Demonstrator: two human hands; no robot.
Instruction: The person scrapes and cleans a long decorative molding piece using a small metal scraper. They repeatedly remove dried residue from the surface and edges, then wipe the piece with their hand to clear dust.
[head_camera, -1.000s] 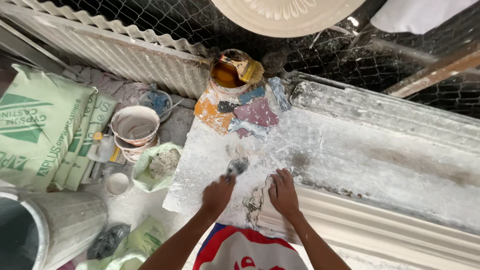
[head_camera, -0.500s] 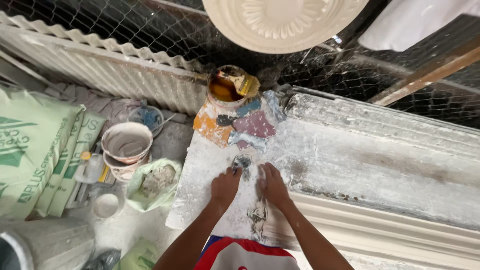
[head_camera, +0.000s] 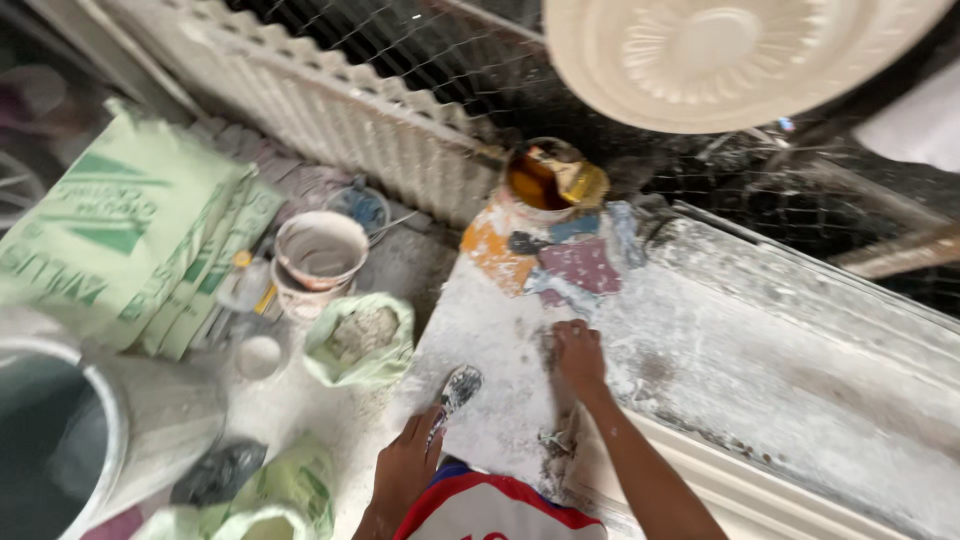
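- The left hand is curled around the handle of a small plaster-caked scraper, fingers wrapped tight on it near the bottom edge of the view; the smeared blade points up and away from the body and rests on the white worktop.
- The right hand lies flat on the same worktop, fingers together and pressed down on the powdery surface, pinching nothing. It sits just right of the scraper blade, apart from it.
- Below the right wrist, a dark crusted smear of plaster clings to the worktop's near edge.
- Just beyond the right hand's fingertips, a patchwork cloth in orange, maroon and blue drapes over the far end of the worktop.
- A jar of brown liquid stands on that cloth, its top open and something yellow tucked at its rim.
- To the right, a long white moulded cornice piece stretches along the worktop, dusted with plaster.
- On the floor left of the scraper, an open green bag of grey powder sits near a white bucket streaked with plaster.
- Farther left, green-printed sacks lie stacked, and a grey metal drum stands at the lower left corner.
- A round white ceiling rosette leans against wire mesh at the top.
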